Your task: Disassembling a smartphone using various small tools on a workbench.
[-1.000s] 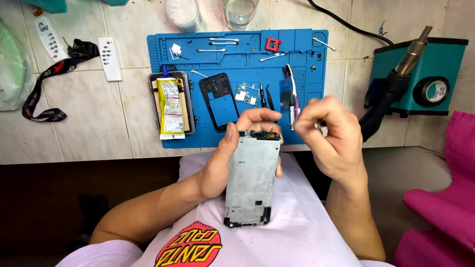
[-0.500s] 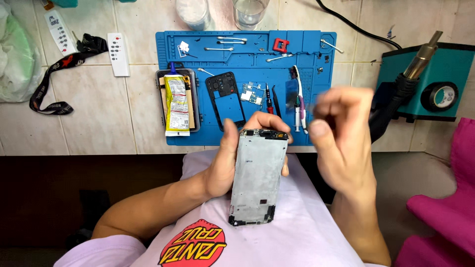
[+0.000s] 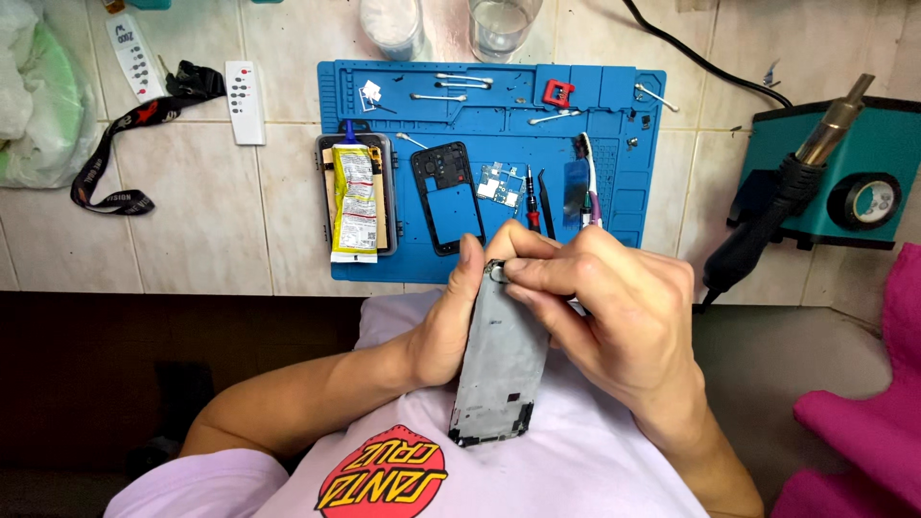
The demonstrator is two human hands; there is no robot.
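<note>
Left hand [image 3: 446, 331] grips the grey phone frame [image 3: 499, 369] from behind, held upright over the lap below the blue repair mat [image 3: 614, 153]. Right hand [image 3: 614, 321] pinches at the frame's top edge; whatever the fingertips grasp cannot be made out.

Your view is evenly and brightly lit from above, with soft shadows only. Focus is sharp at centre; the tiled counter [image 3: 192, 221] bows slightly near the edges.
</note>
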